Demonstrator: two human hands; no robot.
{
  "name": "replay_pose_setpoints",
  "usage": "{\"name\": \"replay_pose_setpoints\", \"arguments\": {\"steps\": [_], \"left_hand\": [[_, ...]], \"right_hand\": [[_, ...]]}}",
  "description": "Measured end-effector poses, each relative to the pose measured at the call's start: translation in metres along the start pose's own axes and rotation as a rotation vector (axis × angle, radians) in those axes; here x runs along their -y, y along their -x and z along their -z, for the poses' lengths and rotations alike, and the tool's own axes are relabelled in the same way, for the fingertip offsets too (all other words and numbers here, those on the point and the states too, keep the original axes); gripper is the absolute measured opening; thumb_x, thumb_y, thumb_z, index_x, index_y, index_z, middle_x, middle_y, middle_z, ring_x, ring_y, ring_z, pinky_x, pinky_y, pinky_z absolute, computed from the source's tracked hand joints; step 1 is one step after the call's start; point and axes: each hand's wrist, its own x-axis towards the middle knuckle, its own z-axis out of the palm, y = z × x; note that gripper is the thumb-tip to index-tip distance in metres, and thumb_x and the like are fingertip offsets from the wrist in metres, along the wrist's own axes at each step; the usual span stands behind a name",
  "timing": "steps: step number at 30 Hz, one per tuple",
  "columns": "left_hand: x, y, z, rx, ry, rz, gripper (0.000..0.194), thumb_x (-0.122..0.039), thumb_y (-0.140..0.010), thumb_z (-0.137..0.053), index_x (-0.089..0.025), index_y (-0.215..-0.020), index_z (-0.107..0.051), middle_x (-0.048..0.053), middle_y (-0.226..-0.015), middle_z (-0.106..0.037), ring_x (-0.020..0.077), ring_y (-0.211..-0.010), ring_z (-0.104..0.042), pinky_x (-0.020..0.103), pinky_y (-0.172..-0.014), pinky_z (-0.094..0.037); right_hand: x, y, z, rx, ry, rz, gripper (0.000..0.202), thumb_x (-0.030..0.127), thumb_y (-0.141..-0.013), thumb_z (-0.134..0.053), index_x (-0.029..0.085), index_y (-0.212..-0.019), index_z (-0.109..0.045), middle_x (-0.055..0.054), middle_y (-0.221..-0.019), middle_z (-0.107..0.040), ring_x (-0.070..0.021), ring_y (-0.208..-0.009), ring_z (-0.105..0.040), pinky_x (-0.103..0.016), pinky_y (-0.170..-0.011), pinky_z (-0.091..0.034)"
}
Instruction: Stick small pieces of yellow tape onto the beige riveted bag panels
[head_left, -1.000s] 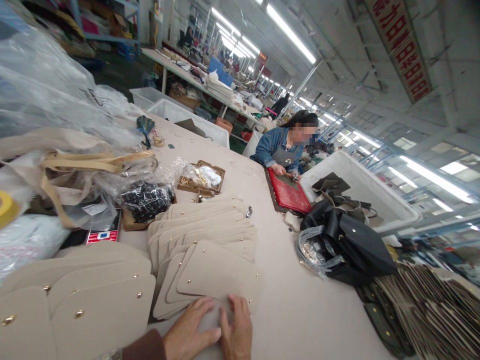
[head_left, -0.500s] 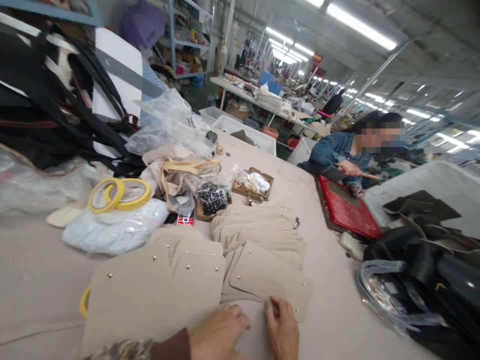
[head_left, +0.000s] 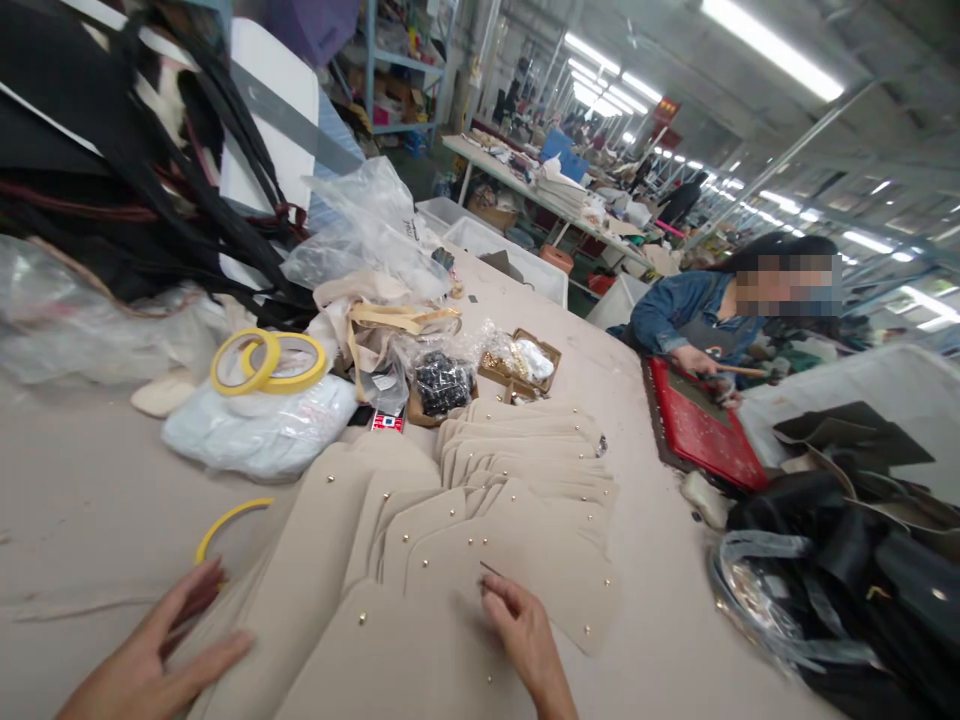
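Bare table (head_left: pixel 90 520) lay open left of the beige panels (head_left: pixel 517 500); tape rolls (head_left: pixel 270 362) and black bags (head_left: pixel 847 560) blocked the flanks.

Beige leather panels (head_left: pixel 480 520), dotted with small gold studs, are lying fanned across the matching beige table (head_left: pixel 90 500). Yellow tape rolls (head_left: pixel 268 362) are sitting on a pale blue-white bag (head_left: pixel 262 435) toward the table's far left edge. A red mat (head_left: pixel 701 430) (dark-bordered) is showing at the right edge, black leather pieces (head_left: pixel 847 530) heaping beside it.
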Motion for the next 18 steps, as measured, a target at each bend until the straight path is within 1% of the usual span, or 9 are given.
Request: {"name": "replay_pose_setpoints", "arguments": {"steps": [1, 3, 5, 7, 9, 11, 13, 15, 18], "left_hand": [[-0.002, 0.003, -0.002, -0.019, 0.054, -0.009, 0.105, -0.108, -0.068, -0.055, -0.044, -0.151, -0.044, -0.005, -0.160, -0.062, 0.0386, -0.156, -0.049, 0.054, -0.133, -0.037], [-0.013, 0.006, -0.001, -0.022, 0.158, -0.021, 0.109, -0.108, -0.055, -0.066, -0.041, -0.140, -0.058, -0.006, -0.153, -0.068, 0.0405, -0.153, -0.051, 0.055, -0.134, -0.034], [-0.027, 0.002, 0.007, 0.064, 0.205, -0.009, 0.111, -0.101, -0.050, -0.079, -0.038, -0.140, -0.062, -0.007, -0.149, -0.071, 0.0402, -0.151, -0.054, 0.054, -0.131, -0.038], [-0.040, -0.006, 0.018, 0.200, 0.221, 0.021, 0.110, -0.088, -0.049, -0.090, -0.036, -0.142, -0.061, -0.007, -0.148, -0.072, 0.0389, -0.150, -0.055, 0.053, -0.128, -0.043], [-0.051, -0.012, 0.023, 0.261, 0.221, 0.059, 0.120, -0.087, -0.042, -0.092, -0.033, -0.143, -0.060, -0.003, -0.144, -0.075, 0.0403, -0.149, -0.056, 0.054, -0.125, -0.045], [-0.058, -0.014, 0.022, 0.208, 0.211, 0.086, 0.131, -0.099, -0.034, -0.083, -0.029, -0.142, -0.060, 0.002, -0.132, -0.080, 0.0436, -0.143, -0.060, 0.058, -0.123, -0.046], [-0.061, -0.013, 0.017, 0.151, 0.174, 0.082, 0.137, -0.110, -0.032, -0.072, -0.028, -0.142, -0.059, 0.001, -0.118, -0.081, 0.0444, -0.133, -0.066, 0.060, -0.119, -0.048], [-0.060, -0.013, 0.013, 0.148, 0.127, 0.063, 0.136, -0.112, -0.033, -0.068, -0.029, -0.141, -0.058, 0.000, -0.112, -0.080, 0.0422, -0.125, -0.069, 0.059, -0.115, -0.051], [-0.050, -0.017, 0.009, 0.157, 0.098, 0.046, 0.136, -0.113, -0.031, -0.067, -0.028, -0.137, -0.057, -0.001, -0.111, -0.079, 0.0388, -0.117, -0.072, 0.055, -0.109, -0.054]], "right_hand": [[-0.002, 0.004, -0.004, 0.017, -0.023, -0.004, 0.054, 0.051, -0.068, -0.081, 0.016, -0.109, -0.087, -0.016, -0.112, -0.084, -0.0402, -0.108, -0.076, -0.051, -0.100, -0.058], [-0.005, 0.012, -0.014, 0.036, -0.046, 0.000, 0.071, 0.036, -0.058, -0.086, 0.015, -0.126, -0.082, -0.017, -0.124, -0.081, -0.0407, -0.116, -0.073, -0.052, -0.107, -0.056], [-0.007, 0.019, -0.025, 0.035, -0.041, 0.001, 0.088, 0.026, -0.051, -0.087, 0.014, -0.138, -0.075, -0.017, -0.130, -0.079, -0.0407, -0.120, -0.071, -0.053, -0.111, -0.055], [-0.007, 0.025, -0.036, 0.000, -0.025, 0.004, 0.096, 0.022, -0.049, -0.088, 0.013, -0.143, -0.070, -0.017, -0.130, -0.078, -0.0406, -0.119, -0.071, -0.054, -0.112, -0.054], [-0.004, 0.030, -0.046, -0.057, 0.018, 0.024, 0.093, 0.021, -0.049, -0.089, 0.014, -0.140, -0.071, -0.017, -0.126, -0.078, -0.0409, -0.116, -0.071, -0.055, -0.110, -0.055], [-0.002, 0.032, -0.051, -0.088, 0.046, 0.056, 0.083, 0.023, -0.053, -0.088, 0.016, -0.135, -0.073, -0.016, -0.123, -0.079, -0.0404, -0.115, -0.071, -0.055, -0.108, -0.057], [-0.001, 0.035, -0.054, -0.090, 0.039, 0.074, 0.076, 0.025, -0.058, -0.087, 0.017, -0.132, -0.074, -0.015, -0.124, -0.078, -0.0390, -0.117, -0.071, -0.053, -0.108, -0.057], [0.000, 0.037, -0.056, -0.088, 0.027, 0.079, 0.074, 0.026, -0.061, -0.087, 0.018, -0.133, -0.074, -0.014, -0.126, -0.078, -0.0382, -0.119, -0.071, -0.052, -0.109, -0.056], [0.002, 0.038, -0.064, -0.096, 0.045, 0.075, 0.073, 0.023, -0.060, -0.088, 0.017, -0.131, -0.075, -0.014, -0.125, -0.078, -0.0387, -0.118, -0.072, -0.052, -0.108, -0.057]]}}
